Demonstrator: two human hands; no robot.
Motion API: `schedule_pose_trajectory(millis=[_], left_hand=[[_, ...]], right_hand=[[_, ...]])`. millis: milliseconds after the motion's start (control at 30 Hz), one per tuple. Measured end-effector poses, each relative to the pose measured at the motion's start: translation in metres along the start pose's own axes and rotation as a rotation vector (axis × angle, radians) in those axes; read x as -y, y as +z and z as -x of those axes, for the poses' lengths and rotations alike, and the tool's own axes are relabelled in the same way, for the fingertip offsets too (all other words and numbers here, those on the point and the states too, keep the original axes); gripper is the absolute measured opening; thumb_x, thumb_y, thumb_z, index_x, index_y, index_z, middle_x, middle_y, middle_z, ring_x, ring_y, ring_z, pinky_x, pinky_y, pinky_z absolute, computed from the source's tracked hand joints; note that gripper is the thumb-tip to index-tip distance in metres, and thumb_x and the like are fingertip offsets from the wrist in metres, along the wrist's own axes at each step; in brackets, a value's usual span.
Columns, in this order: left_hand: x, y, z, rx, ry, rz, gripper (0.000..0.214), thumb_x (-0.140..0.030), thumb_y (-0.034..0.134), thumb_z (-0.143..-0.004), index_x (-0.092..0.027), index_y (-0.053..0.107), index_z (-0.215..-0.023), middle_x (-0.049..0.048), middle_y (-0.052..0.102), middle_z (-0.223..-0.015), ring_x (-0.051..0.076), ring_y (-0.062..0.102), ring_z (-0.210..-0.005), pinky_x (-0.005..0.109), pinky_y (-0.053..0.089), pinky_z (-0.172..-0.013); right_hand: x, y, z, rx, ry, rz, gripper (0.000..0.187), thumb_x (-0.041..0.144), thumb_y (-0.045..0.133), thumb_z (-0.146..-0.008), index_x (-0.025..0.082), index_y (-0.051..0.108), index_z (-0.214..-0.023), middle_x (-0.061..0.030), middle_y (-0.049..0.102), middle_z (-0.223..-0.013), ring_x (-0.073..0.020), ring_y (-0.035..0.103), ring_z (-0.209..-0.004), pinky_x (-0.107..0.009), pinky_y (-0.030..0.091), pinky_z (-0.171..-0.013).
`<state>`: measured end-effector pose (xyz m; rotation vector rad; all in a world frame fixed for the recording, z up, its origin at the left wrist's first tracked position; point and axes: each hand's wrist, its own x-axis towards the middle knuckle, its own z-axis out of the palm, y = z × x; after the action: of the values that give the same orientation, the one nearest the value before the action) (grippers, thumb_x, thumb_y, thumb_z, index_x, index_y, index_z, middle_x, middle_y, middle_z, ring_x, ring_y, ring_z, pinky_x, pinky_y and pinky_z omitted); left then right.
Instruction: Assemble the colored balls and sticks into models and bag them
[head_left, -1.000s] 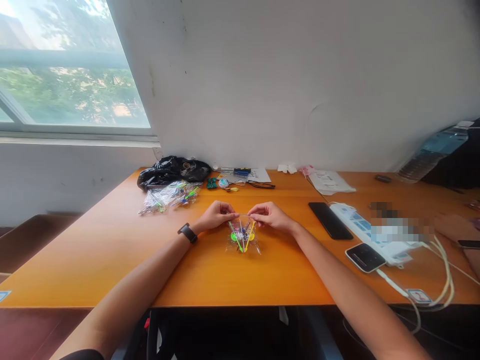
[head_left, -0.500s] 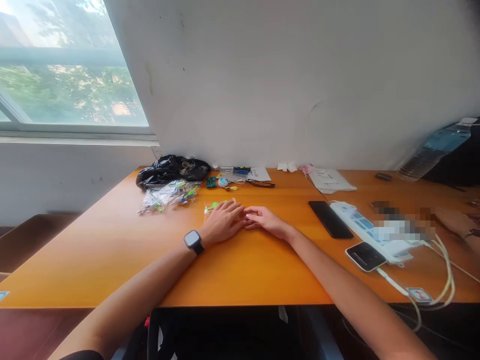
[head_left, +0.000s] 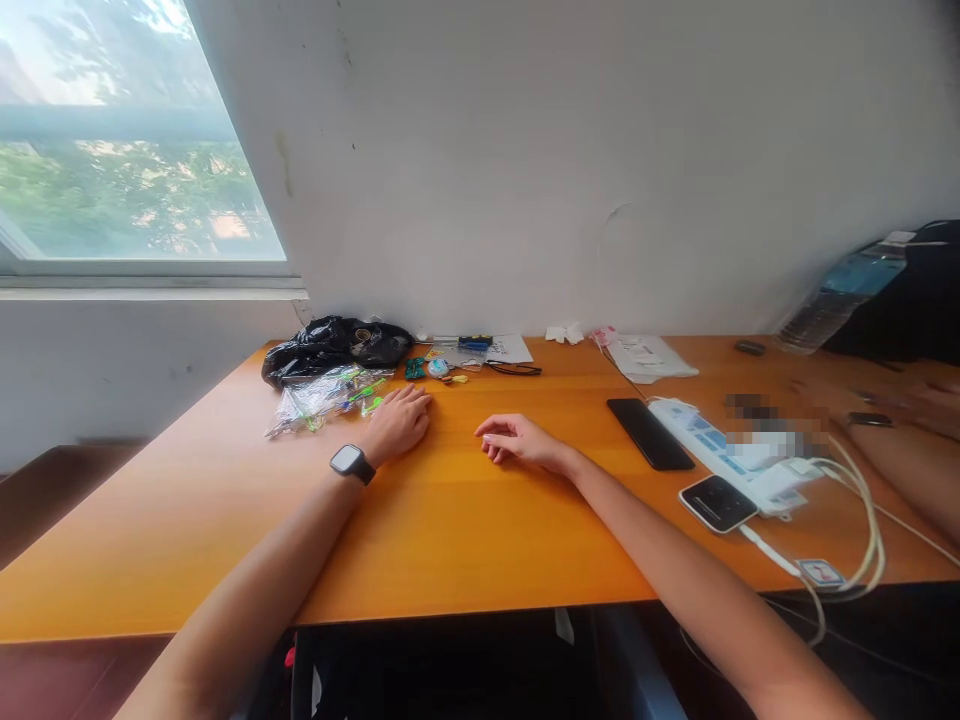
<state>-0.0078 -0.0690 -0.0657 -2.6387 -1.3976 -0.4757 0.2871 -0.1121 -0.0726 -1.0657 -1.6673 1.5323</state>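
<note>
My left hand (head_left: 401, 420), wearing a black smartwatch (head_left: 352, 461) at the wrist, lies palm down with its fingers stretched forward. Its outer edge meets a small clear packet with a bright green piece (head_left: 371, 406). Whether the fingertips touch the packet is hidden. Just left of it lies a pile of clear plastic packets (head_left: 319, 397) with green and blue parts inside. My right hand (head_left: 521, 441) rests on the wooden table (head_left: 450, 530), fingers loosely bent and apart, holding nothing.
A black plastic bag (head_left: 330, 350), glasses (head_left: 514, 369) and a tape measure (head_left: 438, 368) lie toward the wall. To the right are a black phone (head_left: 649, 434), a power strip (head_left: 724, 455) with cables, and a white device (head_left: 718, 503). Another person's arm (head_left: 900, 455) reaches in at the far right.
My hands, touching before, are now apart. My left hand has moved left, and the green-piece packet now lies against the pile. My right hand stays about in place; the other person's arm reaches further in.
</note>
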Motion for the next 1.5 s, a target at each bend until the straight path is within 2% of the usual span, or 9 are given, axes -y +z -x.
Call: schedule_pose_trajectory(millis=[300, 433, 533, 667, 833, 967, 1167, 1367, 1500], left_hand=[[0.019, -0.018, 0.003, -0.062, -0.203, -0.065, 0.057, -0.059, 0.062, -0.095, -0.028, 0.067, -0.144, 0.0131, 0.049, -0.165, 0.051, 0.024, -0.159, 0.079, 0.007, -0.123], [0.034, -0.022, 0.009, -0.016, -0.36, -0.01, 0.071, -0.078, 0.062, -0.089, -0.032, 0.068, -0.142, 0.0163, 0.047, -0.166, 0.059, 0.022, -0.155, 0.089, 0.01, -0.112], [0.04, -0.021, 0.01, -0.05, -0.439, -0.004, 0.06, -0.072, 0.054, -0.096, -0.03, 0.069, -0.136, 0.016, 0.059, -0.154, 0.053, 0.031, -0.152, 0.085, 0.015, -0.114], [0.037, -0.019, 0.007, -0.174, -0.498, -0.045, 0.043, -0.044, 0.049, -0.101, -0.025, 0.067, -0.136, 0.0152, 0.065, -0.146, 0.043, 0.043, -0.145, 0.069, 0.029, -0.117], [0.019, -0.018, 0.0, -0.248, -0.36, 0.0, 0.042, -0.032, 0.04, -0.105, -0.025, 0.067, -0.136, 0.0106, 0.065, -0.148, 0.036, 0.046, -0.145, 0.054, 0.033, -0.118], [0.013, -0.02, 0.0, -0.219, -0.308, 0.002, 0.046, -0.054, 0.05, -0.102, -0.026, 0.068, -0.135, 0.0124, 0.063, -0.15, 0.042, 0.039, -0.15, 0.064, 0.024, -0.122], [0.032, -0.018, 0.01, -0.037, -0.481, -0.007, 0.075, -0.081, 0.061, -0.087, -0.028, 0.067, -0.139, 0.0207, 0.048, -0.162, 0.058, 0.023, -0.154, 0.085, 0.018, -0.111], [0.034, -0.017, 0.008, -0.032, -0.498, -0.068, 0.04, -0.048, 0.049, -0.101, -0.024, 0.071, -0.125, 0.0191, 0.07, -0.134, 0.047, 0.052, -0.132, 0.071, 0.039, -0.105], [0.036, -0.014, 0.007, -0.064, -0.499, -0.102, 0.038, -0.03, 0.045, -0.101, -0.022, 0.07, -0.127, 0.0166, 0.07, -0.136, 0.043, 0.052, -0.132, 0.064, 0.041, -0.103]], right_hand=[[-0.01, -0.008, -0.002, 0.065, -0.001, 0.046, 0.038, 0.048, 0.081, -0.089, 0.018, 0.074, -0.112, -0.0059, 0.074, -0.092, -0.0159, 0.071, -0.078, -0.03, 0.062, -0.076], [-0.012, -0.01, -0.003, 0.082, -0.012, 0.063, 0.04, 0.05, 0.08, -0.09, 0.018, 0.074, -0.113, -0.0072, 0.074, -0.096, -0.0175, 0.072, -0.082, -0.032, 0.062, -0.079], [-0.011, -0.009, -0.003, 0.078, -0.019, 0.074, 0.041, 0.051, 0.08, -0.089, 0.018, 0.074, -0.113, -0.0077, 0.075, -0.096, -0.0179, 0.072, -0.083, -0.033, 0.063, -0.079], [-0.01, -0.008, -0.002, 0.076, -0.019, 0.074, 0.04, 0.05, 0.082, -0.088, 0.018, 0.073, -0.111, -0.0063, 0.075, -0.094, -0.0169, 0.072, -0.081, -0.032, 0.062, -0.078], [-0.008, -0.006, -0.002, 0.07, -0.025, 0.069, 0.039, 0.047, 0.083, -0.086, 0.018, 0.074, -0.11, -0.0057, 0.074, -0.092, -0.0165, 0.071, -0.079, -0.031, 0.062, -0.076], [-0.008, -0.006, -0.003, 0.073, -0.033, 0.091, 0.04, 0.048, 0.082, -0.087, 0.018, 0.073, -0.111, -0.0052, 0.073, -0.091, -0.0159, 0.07, -0.076, -0.031, 0.061, -0.075], [-0.009, -0.008, -0.003, 0.079, -0.028, 0.128, 0.04, 0.049, 0.082, -0.087, 0.018, 0.073, -0.112, -0.0051, 0.074, -0.09, -0.0156, 0.07, -0.075, -0.03, 0.06, -0.075], [-0.013, -0.009, -0.003, 0.079, -0.017, 0.127, 0.041, 0.049, 0.08, -0.089, 0.018, 0.073, -0.115, -0.0062, 0.074, -0.093, -0.017, 0.071, -0.08, -0.031, 0.06, -0.077], [-0.014, -0.01, -0.003, 0.081, -0.021, 0.137, 0.04, 0.049, 0.079, -0.09, 0.019, 0.074, -0.115, -0.0066, 0.074, -0.093, -0.0178, 0.071, -0.081, -0.032, 0.06, -0.077]])
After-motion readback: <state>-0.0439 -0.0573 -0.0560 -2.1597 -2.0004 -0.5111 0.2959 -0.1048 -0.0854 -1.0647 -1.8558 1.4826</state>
